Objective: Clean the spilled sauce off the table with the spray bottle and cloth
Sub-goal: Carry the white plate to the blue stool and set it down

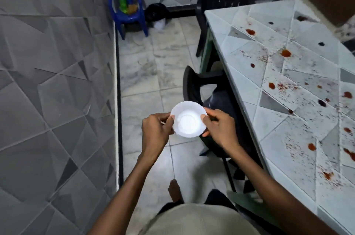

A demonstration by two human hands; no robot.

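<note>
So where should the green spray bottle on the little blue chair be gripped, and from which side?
Probably around the middle of its body, coming from above and from the chair's open front. The green spray bottle stands on the seat of the blue chair, hemmed in by backrest and armrests, with an orange-brown cloth-like thing beside it. Its trigger head is too small to make out.

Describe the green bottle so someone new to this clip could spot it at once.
Look to the far corner where the grey wall meets the floor: a small blue plastic chair stands there. The green bottle lies on its seat beside a brownish object, the only bright green thing in view.
</note>
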